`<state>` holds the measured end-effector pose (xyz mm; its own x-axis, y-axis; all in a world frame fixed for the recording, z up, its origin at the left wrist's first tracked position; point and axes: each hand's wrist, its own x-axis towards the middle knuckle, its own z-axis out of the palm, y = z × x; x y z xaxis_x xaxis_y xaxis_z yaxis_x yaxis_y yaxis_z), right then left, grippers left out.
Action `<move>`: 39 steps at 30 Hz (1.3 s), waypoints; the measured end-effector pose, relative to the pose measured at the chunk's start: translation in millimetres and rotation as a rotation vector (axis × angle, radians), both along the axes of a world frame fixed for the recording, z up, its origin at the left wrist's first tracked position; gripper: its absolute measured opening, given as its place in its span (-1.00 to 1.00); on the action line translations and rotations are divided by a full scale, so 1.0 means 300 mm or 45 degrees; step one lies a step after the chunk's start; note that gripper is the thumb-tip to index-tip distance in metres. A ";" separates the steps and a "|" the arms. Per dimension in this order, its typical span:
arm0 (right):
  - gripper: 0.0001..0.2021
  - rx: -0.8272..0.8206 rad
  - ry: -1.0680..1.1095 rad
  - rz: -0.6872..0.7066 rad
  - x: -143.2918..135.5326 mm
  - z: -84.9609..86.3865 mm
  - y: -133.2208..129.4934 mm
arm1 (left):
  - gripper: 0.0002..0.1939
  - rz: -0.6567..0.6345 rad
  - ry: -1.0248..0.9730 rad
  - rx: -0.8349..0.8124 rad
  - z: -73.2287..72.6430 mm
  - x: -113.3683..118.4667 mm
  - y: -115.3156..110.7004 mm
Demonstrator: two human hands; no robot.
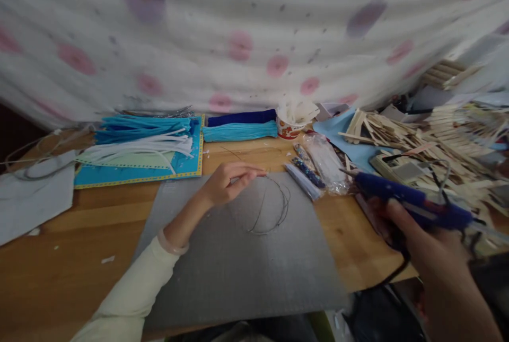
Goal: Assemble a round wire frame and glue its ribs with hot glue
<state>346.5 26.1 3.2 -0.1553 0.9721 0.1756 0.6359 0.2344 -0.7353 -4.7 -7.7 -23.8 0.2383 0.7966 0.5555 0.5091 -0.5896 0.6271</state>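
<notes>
My left hand (230, 183) reaches over the top of a grey mat (238, 273), its thumb and fingers pinched together. From that pinch hangs a thin wire (284, 209), bent into a loose loop of several strands. On the right, my right hand (413, 230) grips a blue glue gun (413, 199) by its handle, with the nozzle pointing left. A clear stick pokes out of the gun's rear end, and a dark cord runs below my wrist. My right hand is somewhat blurred.
Blue and white pipe cleaners (139, 140) lie on a blue board (139, 177) at the left. Behind the mat are more pipe cleaner bundles (240, 131), a paper tub (290, 127) and plastic-wrapped packets (326, 164). Wooden sticks (405, 135) heap up at the right. A spotted curtain (238, 24) hangs behind.
</notes>
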 end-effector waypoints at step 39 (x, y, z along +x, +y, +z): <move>-0.42 -0.672 -0.863 1.195 -0.816 0.003 0.547 | -0.30 0.471 0.749 -0.113 -0.028 0.205 -0.107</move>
<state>101.8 190.1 3.9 -0.7256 0.3681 -0.5814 0.6689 0.5755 -0.4705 56.7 -39.9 -32.2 0.1837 0.9199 0.3465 0.9363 -0.2711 0.2234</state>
